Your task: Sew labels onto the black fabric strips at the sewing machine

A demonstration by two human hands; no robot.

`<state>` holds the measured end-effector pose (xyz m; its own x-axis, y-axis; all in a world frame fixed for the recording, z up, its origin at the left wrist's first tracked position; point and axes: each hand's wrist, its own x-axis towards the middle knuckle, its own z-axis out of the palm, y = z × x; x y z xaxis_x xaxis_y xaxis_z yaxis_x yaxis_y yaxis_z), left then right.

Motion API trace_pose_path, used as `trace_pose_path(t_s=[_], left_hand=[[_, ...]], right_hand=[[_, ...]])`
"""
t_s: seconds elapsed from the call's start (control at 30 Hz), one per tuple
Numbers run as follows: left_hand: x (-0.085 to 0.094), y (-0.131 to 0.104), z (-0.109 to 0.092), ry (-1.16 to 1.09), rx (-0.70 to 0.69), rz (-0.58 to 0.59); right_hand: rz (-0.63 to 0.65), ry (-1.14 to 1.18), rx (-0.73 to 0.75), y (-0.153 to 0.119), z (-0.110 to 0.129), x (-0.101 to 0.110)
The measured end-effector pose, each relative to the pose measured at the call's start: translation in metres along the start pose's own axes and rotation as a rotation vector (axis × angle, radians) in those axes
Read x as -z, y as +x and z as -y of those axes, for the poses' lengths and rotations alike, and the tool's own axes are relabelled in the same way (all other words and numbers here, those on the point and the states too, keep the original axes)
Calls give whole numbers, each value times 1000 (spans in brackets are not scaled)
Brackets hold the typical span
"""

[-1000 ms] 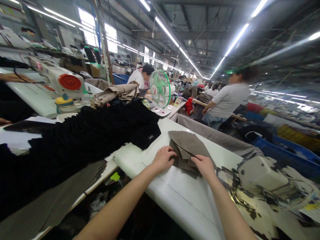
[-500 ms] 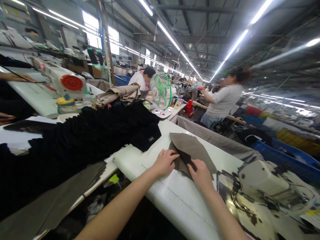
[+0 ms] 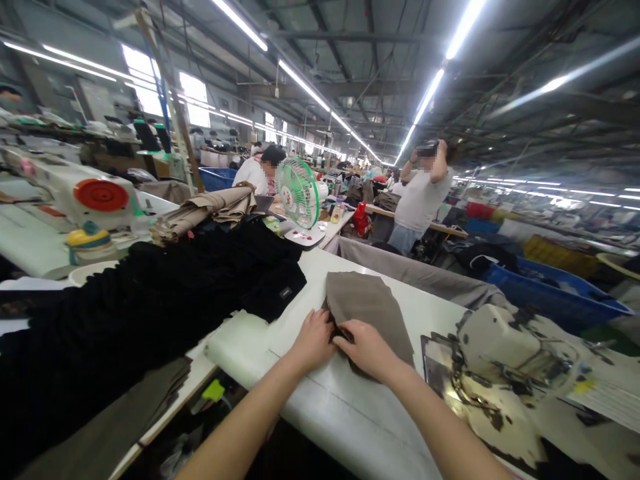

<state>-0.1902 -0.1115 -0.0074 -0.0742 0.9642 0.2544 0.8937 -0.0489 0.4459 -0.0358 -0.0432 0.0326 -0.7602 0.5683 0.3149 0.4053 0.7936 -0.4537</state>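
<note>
Left hand [image 3: 314,340]: fingers curled at cloth [image 3: 371,307] — grip I can't tell.
Right hand [image 3: 369,349]: pinching its edge.
Cloth: laid on table [image 3: 345,408] — edge not yet released.

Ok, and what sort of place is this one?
Most likely a garment sewing workshop: there's a sewing machine at left, a long heap of black cloth, and brown fabric pieces on the worktable.

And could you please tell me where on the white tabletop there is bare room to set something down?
The white tabletop shows bare between the black garments and brown fabric, in a strip between that fabric and the sewing machine, and on the near side of the left hand and right hand. It is crowded at the hands and around the heaped garments.
</note>
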Motion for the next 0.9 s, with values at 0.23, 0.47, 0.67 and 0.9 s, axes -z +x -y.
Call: trace_pose_path(t_s=[0.23,0.47,0.67,0.9], left_hand=[[15,33,15,-302,307,-105],[34,93,13,-301,529,52],[45,108,-1,-267,587,176],[67,124,-35,-470,491,216]], right_hand=[[-143,45,-122,-13,-41,-1],[-270,56,-156,-27,-47,-36],[-396,169,-168,-23,-53,-39],[-686,285,-369,-24,-96,-13]])
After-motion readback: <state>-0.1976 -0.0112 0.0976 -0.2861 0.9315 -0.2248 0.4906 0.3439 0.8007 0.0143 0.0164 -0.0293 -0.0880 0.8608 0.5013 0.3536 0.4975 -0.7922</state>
